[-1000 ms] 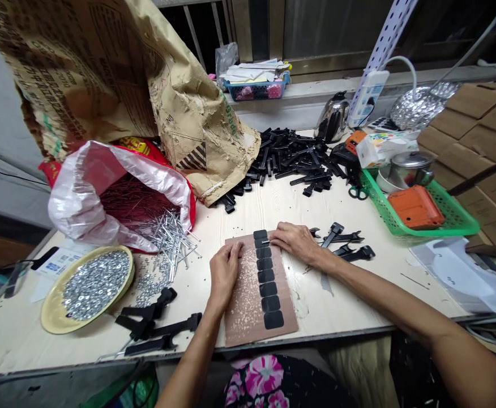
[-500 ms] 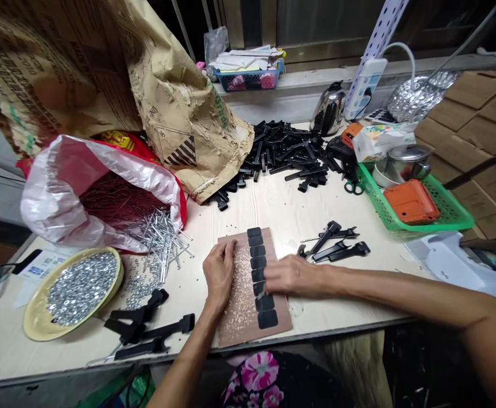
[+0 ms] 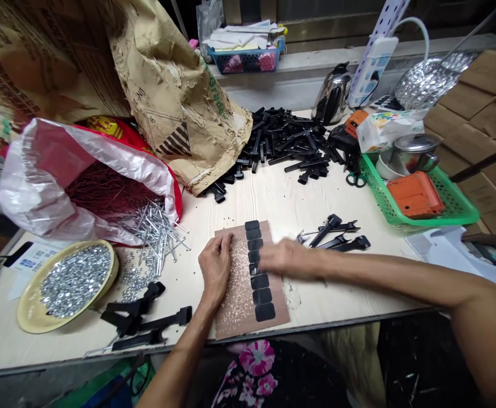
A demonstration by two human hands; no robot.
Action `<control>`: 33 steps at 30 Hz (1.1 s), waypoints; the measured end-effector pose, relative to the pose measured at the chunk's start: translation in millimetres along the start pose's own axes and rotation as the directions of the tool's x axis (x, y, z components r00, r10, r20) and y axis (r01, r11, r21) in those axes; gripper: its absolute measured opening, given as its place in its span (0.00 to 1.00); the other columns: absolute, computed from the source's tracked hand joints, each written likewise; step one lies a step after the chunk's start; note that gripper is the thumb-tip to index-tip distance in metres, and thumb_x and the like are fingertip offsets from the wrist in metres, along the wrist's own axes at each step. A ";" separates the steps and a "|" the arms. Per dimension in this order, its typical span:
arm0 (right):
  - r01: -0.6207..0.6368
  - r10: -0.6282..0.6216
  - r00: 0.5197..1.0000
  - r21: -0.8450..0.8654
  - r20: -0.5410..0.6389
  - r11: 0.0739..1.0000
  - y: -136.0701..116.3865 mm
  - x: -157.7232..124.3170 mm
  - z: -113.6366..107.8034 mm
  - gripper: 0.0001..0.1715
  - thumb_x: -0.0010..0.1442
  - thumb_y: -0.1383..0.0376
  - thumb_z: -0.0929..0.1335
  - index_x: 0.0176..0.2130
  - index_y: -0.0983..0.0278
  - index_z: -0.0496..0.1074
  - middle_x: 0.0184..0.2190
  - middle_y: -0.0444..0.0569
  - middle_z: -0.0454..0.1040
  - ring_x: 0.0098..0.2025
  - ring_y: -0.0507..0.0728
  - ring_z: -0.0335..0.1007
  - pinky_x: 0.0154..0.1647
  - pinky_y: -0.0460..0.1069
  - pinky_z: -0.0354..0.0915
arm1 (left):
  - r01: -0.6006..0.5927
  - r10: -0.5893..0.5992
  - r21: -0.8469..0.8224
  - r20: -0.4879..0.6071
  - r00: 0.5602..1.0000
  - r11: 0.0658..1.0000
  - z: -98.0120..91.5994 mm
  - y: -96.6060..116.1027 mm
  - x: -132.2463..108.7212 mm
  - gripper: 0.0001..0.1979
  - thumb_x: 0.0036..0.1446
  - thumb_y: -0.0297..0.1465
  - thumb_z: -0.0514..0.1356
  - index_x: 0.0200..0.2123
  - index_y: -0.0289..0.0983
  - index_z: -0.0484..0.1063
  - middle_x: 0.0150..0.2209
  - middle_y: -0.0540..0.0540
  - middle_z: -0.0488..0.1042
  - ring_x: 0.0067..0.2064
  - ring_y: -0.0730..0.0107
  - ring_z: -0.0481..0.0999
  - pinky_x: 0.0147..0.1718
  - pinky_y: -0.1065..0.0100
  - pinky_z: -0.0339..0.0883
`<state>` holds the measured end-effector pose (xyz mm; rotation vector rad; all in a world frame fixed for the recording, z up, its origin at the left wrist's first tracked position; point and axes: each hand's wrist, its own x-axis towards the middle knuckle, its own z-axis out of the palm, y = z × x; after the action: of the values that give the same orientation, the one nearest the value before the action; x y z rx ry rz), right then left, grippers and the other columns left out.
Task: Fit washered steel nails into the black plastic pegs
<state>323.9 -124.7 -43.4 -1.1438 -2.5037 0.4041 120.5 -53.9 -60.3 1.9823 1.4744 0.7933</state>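
Observation:
A brown board (image 3: 239, 306) lies near the table's front edge, its left part speckled with pale marks. A column of several black rounded pads (image 3: 262, 296) runs down its right part. My left hand (image 3: 215, 263) rests at the board's upper left edge, thumb and fingers pressed together; anything between them is too small to make out. Over the right edge of the board, beside the middle pads, is my right hand (image 3: 286, 259), blurred by motion, its fingertips hidden or smeared.
Black plastic parts (image 3: 337, 242) lie right of the board, more (image 3: 146, 323) at front left. A yellow bowl (image 3: 112, 272) holds small metal pieces. Metal pins spill from a white-and-red bag (image 3: 31, 187). Behind are a heap of black parts (image 3: 290, 141) and a green basket (image 3: 464, 212).
The view has shifted slightly, so most things sit a little higher in it. My right hand has moved slightly up along the column of pads; my left hand stays at the board's edge.

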 end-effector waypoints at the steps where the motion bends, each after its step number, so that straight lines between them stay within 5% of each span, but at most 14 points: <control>1: 0.053 -0.053 0.998 0.015 0.032 0.998 0.8 0.3 -0.4 0.17 0.68 0.69 0.55 0.34 0.67 0.69 0.31 0.45 0.67 0.31 0.48 0.60 0.23 0.41 0.57 | 0.002 -0.002 -0.001 0.001 1.000 1.000 0.3 -0.2 0.0 0.18 0.60 0.40 0.51 0.36 0.37 0.78 0.31 0.48 0.77 0.33 0.68 0.74 0.37 0.68 0.64; 7: -0.176 0.177 0.982 0.015 -0.065 0.984 7.7 1.1 0.4 0.18 0.69 0.68 0.54 0.34 0.68 0.68 0.30 0.46 0.67 0.29 0.48 0.59 0.24 0.42 0.56 | 0.000 -0.001 -0.019 -0.016 1.000 1.000 1.3 -1.2 -0.5 0.18 0.60 0.40 0.52 0.36 0.36 0.78 0.31 0.48 0.78 0.33 0.67 0.75 0.37 0.68 0.64; 11: -0.039 0.040 0.999 -0.043 0.011 0.998 -5.4 -6.0 5.8 0.18 0.68 0.67 0.56 0.32 0.66 0.68 0.29 0.45 0.67 0.30 0.49 0.59 0.24 0.45 0.52 | -0.001 0.001 -0.018 -0.013 1.000 1.000 2.2 -2.9 -0.3 0.18 0.60 0.40 0.51 0.36 0.36 0.78 0.31 0.47 0.78 0.33 0.67 0.75 0.37 0.68 0.64; 22: -0.135 0.137 0.990 0.049 -0.029 0.990 -12.0 -13.6 3.6 0.14 0.67 0.63 0.59 0.39 0.65 0.72 0.34 0.47 0.70 0.34 0.50 0.64 0.31 0.44 0.58 | -0.070 0.070 -0.009 -0.024 0.997 0.997 2.4 -5.4 0.0 0.20 0.61 0.41 0.50 0.37 0.36 0.77 0.34 0.44 0.79 0.36 0.64 0.76 0.39 0.67 0.65; 25: -0.281 0.281 0.953 0.014 -0.111 0.960 -3.6 -27.9 -20.6 0.14 0.67 0.61 0.60 0.41 0.65 0.72 0.37 0.49 0.71 0.37 0.51 0.66 0.33 0.44 0.60 | -0.087 0.087 0.013 -0.029 0.996 0.996 4.4 -8.0 5.9 0.19 0.61 0.40 0.50 0.36 0.37 0.78 0.35 0.44 0.80 0.37 0.63 0.77 0.39 0.66 0.65; 29: -0.522 0.493 0.843 -0.110 -0.215 0.846 6.1 -63.2 -52.4 0.12 0.65 0.62 0.61 0.40 0.63 0.73 0.39 0.49 0.72 0.41 0.53 0.68 0.40 0.47 0.62 | -0.077 0.078 0.014 -0.014 0.997 0.997 3.7 -1.9 7.5 0.17 0.60 0.37 0.51 0.35 0.36 0.78 0.38 0.42 0.80 0.39 0.60 0.77 0.41 0.63 0.65; 31: -0.599 0.561 0.800 -0.208 -0.216 0.774 7.5 -76.5 -57.2 0.12 0.64 0.62 0.62 0.41 0.62 0.73 0.39 0.50 0.73 0.43 0.56 0.68 0.42 0.49 0.62 | -0.092 0.094 -0.050 0.031 0.995 0.994 -7.7 9.9 -4.8 0.14 0.60 0.34 0.53 0.37 0.34 0.77 0.39 0.40 0.79 0.41 0.59 0.77 0.43 0.62 0.66; 33: -0.594 0.542 0.804 -0.308 -0.243 0.743 6.9 -78.8 -54.3 0.15 0.62 0.60 0.64 0.47 0.62 0.72 0.41 0.53 0.73 0.46 0.60 0.67 0.44 0.52 0.63 | -0.155 0.159 -0.177 0.010 0.987 0.972 -26.2 25.8 -27.6 0.13 0.60 0.32 0.53 0.40 0.35 0.76 0.41 0.41 0.79 0.43 0.62 0.76 0.44 0.63 0.67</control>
<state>400.0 -174.9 -13.3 -2.0313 -2.1050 -0.0197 111.8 -85.2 -27.7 1.9834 1.2003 0.9298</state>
